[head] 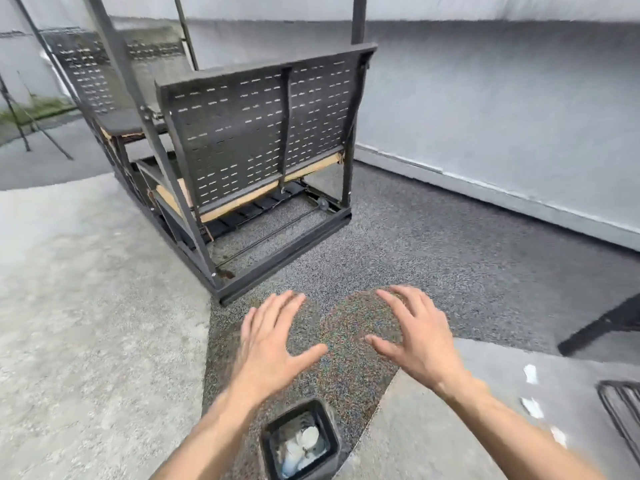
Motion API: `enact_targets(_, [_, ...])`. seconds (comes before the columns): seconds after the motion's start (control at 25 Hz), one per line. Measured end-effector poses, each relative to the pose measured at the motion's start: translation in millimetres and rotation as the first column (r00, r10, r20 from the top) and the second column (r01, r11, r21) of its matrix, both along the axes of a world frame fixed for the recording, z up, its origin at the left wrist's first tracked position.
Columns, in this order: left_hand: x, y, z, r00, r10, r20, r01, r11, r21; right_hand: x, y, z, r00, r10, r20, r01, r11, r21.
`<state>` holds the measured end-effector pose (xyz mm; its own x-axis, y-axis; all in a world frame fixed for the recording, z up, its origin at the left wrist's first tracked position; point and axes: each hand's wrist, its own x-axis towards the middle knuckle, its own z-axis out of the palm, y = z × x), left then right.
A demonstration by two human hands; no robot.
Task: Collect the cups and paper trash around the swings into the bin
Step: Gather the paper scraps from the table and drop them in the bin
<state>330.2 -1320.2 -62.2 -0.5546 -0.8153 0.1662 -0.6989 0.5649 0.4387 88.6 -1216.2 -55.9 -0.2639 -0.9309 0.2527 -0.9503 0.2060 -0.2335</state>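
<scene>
While both the left hand [273,341] and right hand [412,332] hover with fingers spread wide and hold nothing, the black bin [300,441] below already contains white cups. What may be paper scraps [530,373], blurred, lie on the concrete at right and could be overlooked.

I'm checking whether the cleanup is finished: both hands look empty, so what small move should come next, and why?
Probably turn right and reach the right hand toward the white scraps on the pale paving. Both it and the left hand are open and hold nothing, the bin already holds white trash, and those scraps are the only litter in view.
</scene>
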Motion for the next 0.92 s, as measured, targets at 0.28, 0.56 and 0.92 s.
enact_targets(0.28, [-96.5, 65.7, 31.1, 0.954, -0.271, 0.125, 0.293, 0.930, -0.222, -66.5, 150.2, 28.5, 0.951, -0.299, -0.083, 0.295, 0.954, -0.054])
enact_targets(0.56, [-194.6, 215.5, 50.8, 0.816, -0.560, 0.143, 0.577, 0.769, -0.275, -85.5, 361.9, 41.6, 0.785, -0.596, -0.170, 0.595, 0.801, -0.063])
enact_targets(0.92, [-290.3, 443.2, 48.4, 0.452, -0.881, 0.135, 0.872, 0.406, -0.274, -50.6, 627.3, 43.0, 0.398, -0.904, -0.156, 0.913, 0.406, -0.023])
